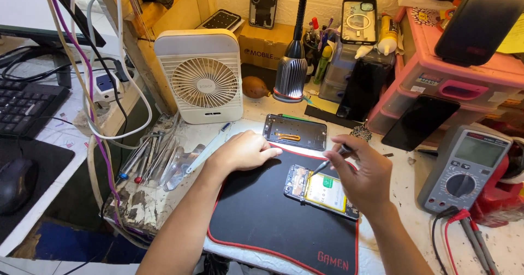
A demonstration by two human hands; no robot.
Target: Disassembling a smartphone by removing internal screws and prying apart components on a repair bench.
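Probing one opened phone (321, 191) (two hands)

Your right hand (364, 174) pinches a thin metal tool (326, 163), its tip resting on the opened phone (321, 192) lying on the black mat (262, 209) — yellow battery showing. Your left hand (244, 150) rests curled, fingers folded, on the mat's edge at ten o'clock from the phone. At twelve o'clock lies the removed back cover (295, 131); beyond it a lamp (291, 75) hangs. A small white fan (200, 75) stands at eleven, a grey multimeter (464, 168) at three — well apart.
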